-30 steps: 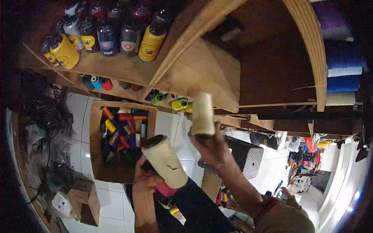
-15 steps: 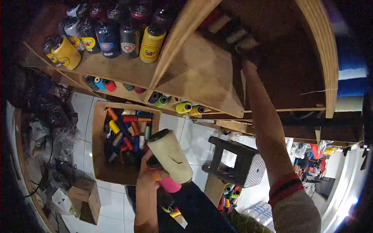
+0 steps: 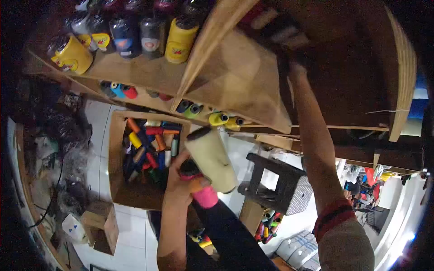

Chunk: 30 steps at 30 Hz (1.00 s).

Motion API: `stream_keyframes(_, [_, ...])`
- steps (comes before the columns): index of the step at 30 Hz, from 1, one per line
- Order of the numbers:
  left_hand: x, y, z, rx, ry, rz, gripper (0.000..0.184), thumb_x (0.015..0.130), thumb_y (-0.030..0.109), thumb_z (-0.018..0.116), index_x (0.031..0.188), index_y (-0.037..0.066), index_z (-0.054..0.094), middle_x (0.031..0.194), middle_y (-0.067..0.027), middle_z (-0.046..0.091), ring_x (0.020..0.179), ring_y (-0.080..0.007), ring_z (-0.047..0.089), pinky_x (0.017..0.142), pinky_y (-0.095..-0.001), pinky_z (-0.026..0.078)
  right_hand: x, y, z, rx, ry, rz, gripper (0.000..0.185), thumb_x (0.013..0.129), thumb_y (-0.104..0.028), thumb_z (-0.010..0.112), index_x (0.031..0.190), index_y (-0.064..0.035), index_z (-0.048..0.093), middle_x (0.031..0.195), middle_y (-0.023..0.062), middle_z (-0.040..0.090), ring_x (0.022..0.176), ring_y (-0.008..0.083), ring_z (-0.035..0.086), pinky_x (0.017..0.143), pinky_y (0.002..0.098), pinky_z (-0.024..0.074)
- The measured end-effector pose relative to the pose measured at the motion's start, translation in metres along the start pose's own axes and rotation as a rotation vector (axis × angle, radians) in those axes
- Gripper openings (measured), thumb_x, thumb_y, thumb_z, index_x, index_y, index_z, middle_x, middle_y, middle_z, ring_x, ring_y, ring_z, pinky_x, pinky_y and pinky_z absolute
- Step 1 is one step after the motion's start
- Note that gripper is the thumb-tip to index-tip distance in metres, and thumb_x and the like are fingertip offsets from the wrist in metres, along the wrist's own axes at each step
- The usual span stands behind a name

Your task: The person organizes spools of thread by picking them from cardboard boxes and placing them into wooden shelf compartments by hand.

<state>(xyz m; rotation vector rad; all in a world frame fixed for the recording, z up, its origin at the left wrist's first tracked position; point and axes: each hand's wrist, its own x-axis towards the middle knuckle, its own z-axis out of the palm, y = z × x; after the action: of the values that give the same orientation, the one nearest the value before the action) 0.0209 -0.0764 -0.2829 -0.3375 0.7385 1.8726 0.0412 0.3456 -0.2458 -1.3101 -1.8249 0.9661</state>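
Note:
My left hand is closed around a large cream thread cone with a dark top, tilted in front of the shelf. A smaller pink thread spool sits in the same grip, with an orange patch beside it that I cannot make out clearly. Up in the dark shelf compartment, my right hand reaches in near a row of thread spools in pale and dark colours. Shadow and blur hide its fingers, so any hold on a spool cannot be told.
A cardboard box of mixed spools stands on the tiled floor below. Wrapped thread cones line the left shelf, beside a wooden upright. A dark stool and a smaller box of spools are lower right.
The view has shifted slightly. My left hand, with the cream cone and pink spool, has moved a little right and up. My right hand stays in the shelf compartment.

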Motion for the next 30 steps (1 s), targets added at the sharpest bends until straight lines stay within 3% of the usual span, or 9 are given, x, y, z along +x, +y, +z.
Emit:
stream_keyframes(2, [0.005, 0.005, 0.013, 0.067, 0.038, -0.002, 0.075, 0.05, -0.008, 0.077, 0.12, 0.002, 0.051, 0.106, -0.0083, 0.062, 0.096, -0.0178, 0.06, 0.087, -0.0323, 0.047, -0.065, -0.035, -0.01, 0.128, -0.205, 0.187, 0.056, 0.079, -0.031, 0.068, 0.121, 0.0012, 0.049, 0.109, 0.0102, 0.057, 0.105, 0.0213, 0.052, 0.091, 0.032, 0.0391])
stream_keyframes(5, [0.015, 0.004, 0.02, 0.106, -0.103, 0.154, 0.07, 0.055, -0.006, 0.078, 0.119, 0.002, 0.052, 0.102, -0.007, 0.063, 0.092, -0.0147, 0.06, 0.084, -0.0287, 0.047, -0.169, -0.065, -0.03, -0.065, -0.766, 0.071, 0.051, 0.081, -0.028, 0.067, 0.121, -0.0016, 0.051, 0.104, 0.0111, 0.061, 0.099, 0.0194, 0.057, 0.086, 0.0347, 0.0443])
stream_keyframes(7, [0.018, 0.004, 0.027, 0.117, -0.092, 0.141, 0.069, 0.056, -0.005, 0.078, 0.12, 0.001, 0.051, 0.101, -0.0069, 0.063, 0.092, -0.0145, 0.06, 0.084, -0.0282, 0.046, -0.219, -0.073, -0.044, 0.065, -1.061, 0.028, 0.067, 0.074, -0.015, 0.075, 0.13, -0.0028, 0.041, 0.123, 0.0106, 0.051, 0.111, 0.0193, 0.051, 0.089, 0.0339, 0.0477])
stream_keyframes(9, [0.022, 0.004, 0.033, 0.175, -0.128, 0.149, 0.069, 0.057, -0.004, 0.079, 0.12, 0.001, 0.051, 0.1, -0.0071, 0.063, 0.092, -0.0143, 0.06, 0.085, -0.0285, 0.046, -0.256, -0.077, -0.047, 0.06, -0.987, 0.139, 0.071, 0.071, -0.008, 0.076, 0.132, -0.0085, 0.04, 0.121, 0.0099, 0.053, 0.109, 0.0197, 0.053, 0.087, 0.0343, 0.0492])
stream_keyframes(11, [0.023, 0.005, 0.036, 0.168, -0.152, 0.154, 0.069, 0.057, -0.003, 0.079, 0.12, 0.001, 0.051, 0.1, -0.0071, 0.063, 0.092, -0.0144, 0.06, 0.085, -0.0285, 0.046, -0.257, -0.083, -0.046, 0.021, -0.866, -0.066, 0.066, 0.069, -0.011, 0.077, 0.128, -0.0085, 0.046, 0.119, 0.0109, 0.055, 0.104, 0.019, 0.056, 0.087, 0.0334, 0.0496])
stream_keyframes(18, [0.02, -0.001, 0.041, 0.24, -0.08, 0.258, 0.068, 0.058, -0.003, 0.079, 0.119, 0.002, 0.051, 0.101, -0.0067, 0.063, 0.092, -0.0144, 0.06, 0.084, -0.0284, 0.046, -0.272, -0.08, -0.017, 0.124, -0.392, -0.294, 0.018, 0.077, -0.011, 0.072, 0.091, -0.0016, 0.067, 0.088, 0.0098, 0.067, 0.084, 0.0154, 0.063, 0.073, 0.0272, 0.0495])
stream_keyframes(25, [0.021, -0.005, 0.03, 0.076, -0.061, 0.219, 0.067, 0.059, -0.005, 0.078, 0.119, 0.003, 0.052, 0.103, -0.0066, 0.062, 0.093, -0.0154, 0.06, 0.083, -0.0297, 0.047, -0.279, -0.075, -0.008, 0.096, -0.302, 0.001, 0.019, 0.09, -0.016, 0.057, 0.092, 0.0022, 0.062, 0.085, 0.0081, 0.066, 0.078, 0.0117, 0.061, 0.072, 0.0261, 0.0497])
stream_keyframes(27, [0.022, -0.003, 0.027, 0.044, -0.058, 0.222, 0.067, 0.059, -0.005, 0.077, 0.12, 0.003, 0.051, 0.105, -0.0068, 0.061, 0.093, -0.016, 0.06, 0.084, -0.0303, 0.048, -0.276, -0.08, -0.009, 0.409, -0.275, 0.218, 0.018, 0.092, -0.014, 0.053, 0.095, 0.0032, 0.055, 0.084, 0.0128, 0.064, 0.078, 0.0182, 0.064, 0.071, 0.0317, 0.0536])
stream_keyframes(30, [0.02, 0.008, 0.028, -0.027, -0.036, 0.274, 0.067, 0.06, -0.004, 0.076, 0.122, 0.005, 0.05, 0.11, -0.007, 0.059, 0.095, -0.0168, 0.06, 0.084, -0.0307, 0.049, -0.266, -0.078, -0.029, 0.297, -0.278, 0.311, 0.018, 0.091, -0.012, 0.054, 0.097, 0.0044, 0.054, 0.085, 0.0141, 0.063, 0.078, 0.021, 0.064, 0.069, 0.0327, 0.0543])
